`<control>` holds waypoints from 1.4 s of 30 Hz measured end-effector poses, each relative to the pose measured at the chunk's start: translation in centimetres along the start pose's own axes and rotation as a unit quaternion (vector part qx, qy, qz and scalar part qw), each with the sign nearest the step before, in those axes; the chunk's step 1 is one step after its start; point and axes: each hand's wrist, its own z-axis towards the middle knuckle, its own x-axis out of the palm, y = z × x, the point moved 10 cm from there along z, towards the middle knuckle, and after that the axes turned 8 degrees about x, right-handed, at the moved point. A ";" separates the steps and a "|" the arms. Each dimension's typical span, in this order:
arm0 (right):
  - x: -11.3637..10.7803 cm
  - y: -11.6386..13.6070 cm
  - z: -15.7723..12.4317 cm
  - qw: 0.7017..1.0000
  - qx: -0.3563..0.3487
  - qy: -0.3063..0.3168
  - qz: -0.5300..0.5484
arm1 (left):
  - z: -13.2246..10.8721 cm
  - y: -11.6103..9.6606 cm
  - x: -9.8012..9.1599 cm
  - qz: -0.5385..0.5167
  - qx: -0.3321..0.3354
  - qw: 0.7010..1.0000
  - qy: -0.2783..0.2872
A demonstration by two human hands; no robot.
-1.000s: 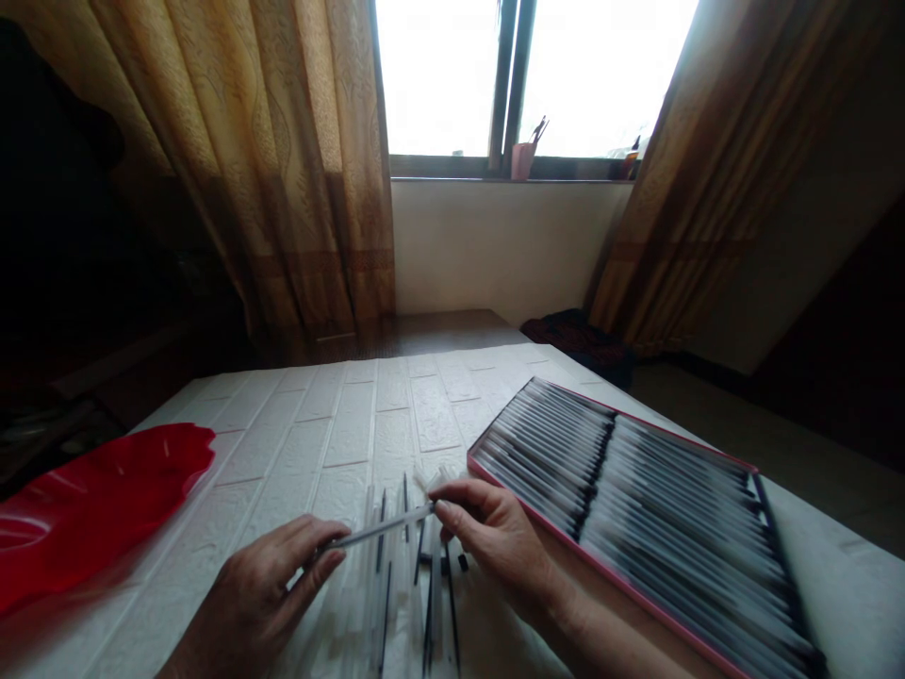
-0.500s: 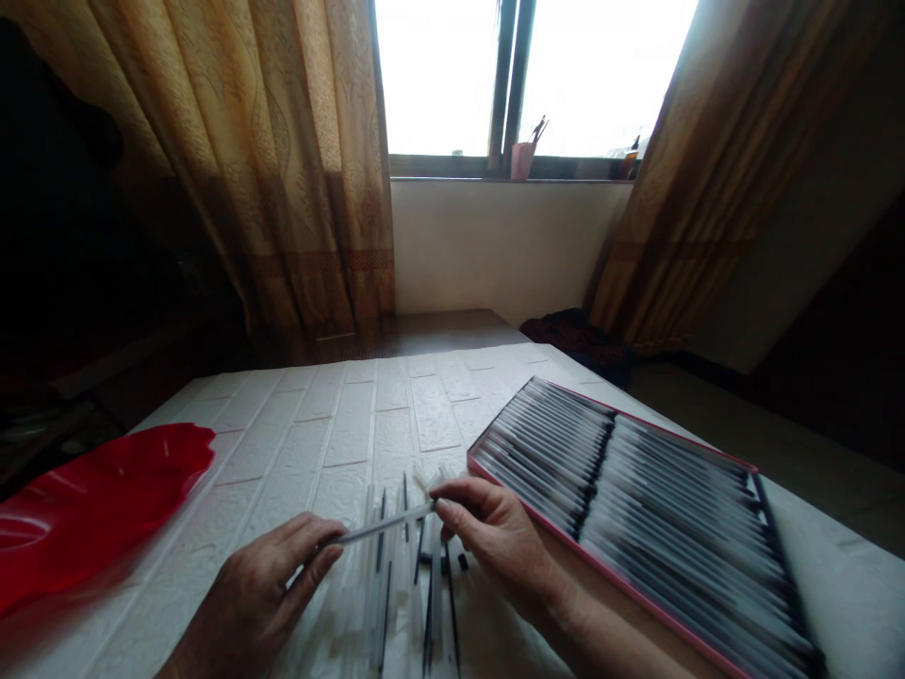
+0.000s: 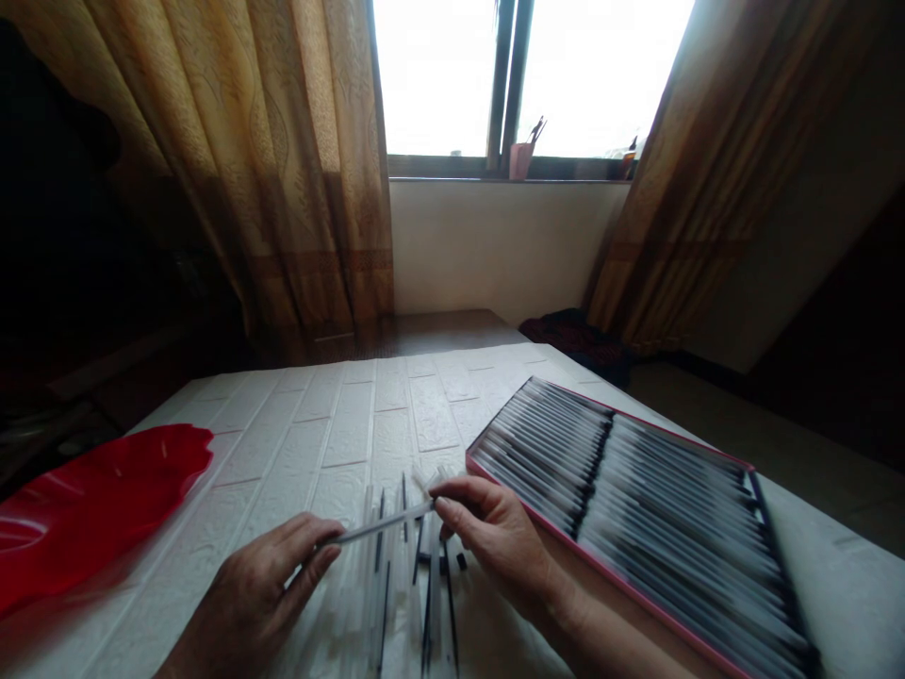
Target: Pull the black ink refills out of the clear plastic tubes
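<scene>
A thin, translucent pen barrel spans the gap between my two hands, tilted slightly up to the right. My left hand pinches its left end between thumb and fingers. At the other end, my right hand grips it with thumb and forefinger; a small dark bit shows there, too blurred to name. Beneath lie several loose clear barrels and thin dark pen refills, roughly lengthwise on the table. Small black caps rest among them, close to my right hand.
To the right, a shallow red-edged box holds two rows of clear pens with black ends. A red wavy-rimmed dish sits at the left on the white brick-patterned tabletop. Beyond are curtains and a pink cup on the windowsill.
Both hands keep the same hold on the pen barrel. The whole view has shifted very slightly; nothing else has visibly moved.
</scene>
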 end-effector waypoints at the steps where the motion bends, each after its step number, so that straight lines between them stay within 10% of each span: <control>1: 0.0 0.0 0.0 1.000 0.000 0.000 -0.001 | -0.1 0.1 0.1 0.000 -0.002 1.000 0.004; 42: 0.0 0.3 0.0 1.000 -0.012 0.001 -0.005 | 0.9 -1.0 -1.1 0.009 0.019 0.999 -0.043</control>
